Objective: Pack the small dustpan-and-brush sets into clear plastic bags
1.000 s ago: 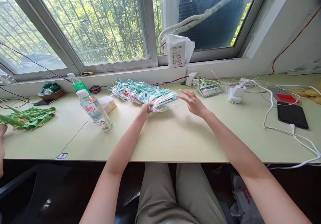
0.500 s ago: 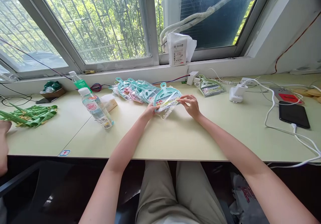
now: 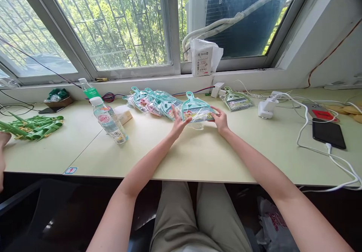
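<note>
A teal mini dustpan set (image 3: 195, 107) in clear plastic wrap is held up over the table, its handle pointing away from me. My left hand (image 3: 178, 126) grips its left edge, thumb along the lower corner and fingers raised at the side. At the right edge, my right hand (image 3: 220, 120) has its fingers and thumb closed on the package. Loose plastic hangs below the lower edge. Just left of it lies a row of similar wrapped dustpan sets (image 3: 154, 103), overlapping one another. A green wrapped dustpan set (image 3: 236, 99) lies apart to the right.
Two bottles stand left of my hands, one with a clear body (image 3: 110, 122). Green strips (image 3: 34, 127) lie farther left near another person's hand (image 3: 4, 141). A white charger (image 3: 266, 109), cables and a black phone (image 3: 328, 132) are at right. A tissue pack (image 3: 203, 58) stands on the sill.
The held dustpan set has shifted slightly right and turned flatter toward me. My left hand moved right and up its side; my right hand went from pinching the wrap to gripping the right edge.
</note>
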The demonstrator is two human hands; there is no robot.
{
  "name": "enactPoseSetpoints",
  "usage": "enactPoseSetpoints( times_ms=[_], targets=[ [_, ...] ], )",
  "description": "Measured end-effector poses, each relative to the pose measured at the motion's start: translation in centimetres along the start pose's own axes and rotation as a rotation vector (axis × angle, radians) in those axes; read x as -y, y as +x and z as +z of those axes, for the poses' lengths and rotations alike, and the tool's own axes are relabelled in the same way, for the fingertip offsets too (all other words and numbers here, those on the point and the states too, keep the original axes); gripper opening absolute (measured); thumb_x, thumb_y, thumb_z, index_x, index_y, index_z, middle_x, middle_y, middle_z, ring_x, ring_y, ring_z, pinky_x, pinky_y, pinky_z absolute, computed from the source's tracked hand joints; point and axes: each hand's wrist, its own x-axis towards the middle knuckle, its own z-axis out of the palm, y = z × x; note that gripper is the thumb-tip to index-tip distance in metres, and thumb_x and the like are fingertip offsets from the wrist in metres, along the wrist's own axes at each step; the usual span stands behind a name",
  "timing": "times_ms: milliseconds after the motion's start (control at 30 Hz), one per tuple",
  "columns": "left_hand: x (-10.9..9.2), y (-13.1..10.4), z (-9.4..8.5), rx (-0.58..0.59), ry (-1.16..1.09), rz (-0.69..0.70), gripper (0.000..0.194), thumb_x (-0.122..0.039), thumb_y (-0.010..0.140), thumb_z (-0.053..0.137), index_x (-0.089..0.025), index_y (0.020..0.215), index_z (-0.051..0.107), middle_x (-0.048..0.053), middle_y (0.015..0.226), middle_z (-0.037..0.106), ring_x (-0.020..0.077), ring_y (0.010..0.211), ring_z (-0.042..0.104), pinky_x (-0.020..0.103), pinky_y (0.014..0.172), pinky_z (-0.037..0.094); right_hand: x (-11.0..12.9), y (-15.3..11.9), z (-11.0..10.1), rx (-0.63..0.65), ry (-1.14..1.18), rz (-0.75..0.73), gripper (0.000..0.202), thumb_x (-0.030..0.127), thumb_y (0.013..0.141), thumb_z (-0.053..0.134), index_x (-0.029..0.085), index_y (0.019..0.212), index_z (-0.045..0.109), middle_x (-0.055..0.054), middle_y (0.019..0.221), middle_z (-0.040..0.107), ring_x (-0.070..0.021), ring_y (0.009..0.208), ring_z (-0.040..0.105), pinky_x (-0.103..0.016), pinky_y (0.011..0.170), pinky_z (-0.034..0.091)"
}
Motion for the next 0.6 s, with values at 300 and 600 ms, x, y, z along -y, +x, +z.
enactPoseSetpoints(
  times_ms=[300,600],
  targets=[
    [0.0,-0.7,0.7,-0.017,0.536,0.294,0.021,-0.044,0.08,0.071,-0.025,0.088,0.07,0.004,0.158,0.026,0.0341,0.151,0.015,0.054,0.121,0.021,-0.2,0.0,0.9,-0.07,0.086,0.115,0.042,0.034,0.066,0.071,0.018,0.104,0.064,-0.004,0.09,0.069,-0.019,0.077,0.067,-0.039,0.069,0.064],
    [-0.4,0.3,-0.8,-0.515,0.351,0.065,0.053,-0.014,0.077,0.071,-0.023,0.123,0.047,0.012,0.142,0.04,0.0263,0.141,0.034,0.042,0.117,0.027,1.5,-2.5,2.5,0.26,0.15,0.281,0.042,0.05,0.077,0.068,0.026,0.106,0.048,-0.007,0.117,0.065,-0.0226,0.1,0.067,-0.04,0.065,0.065]
  ],
)
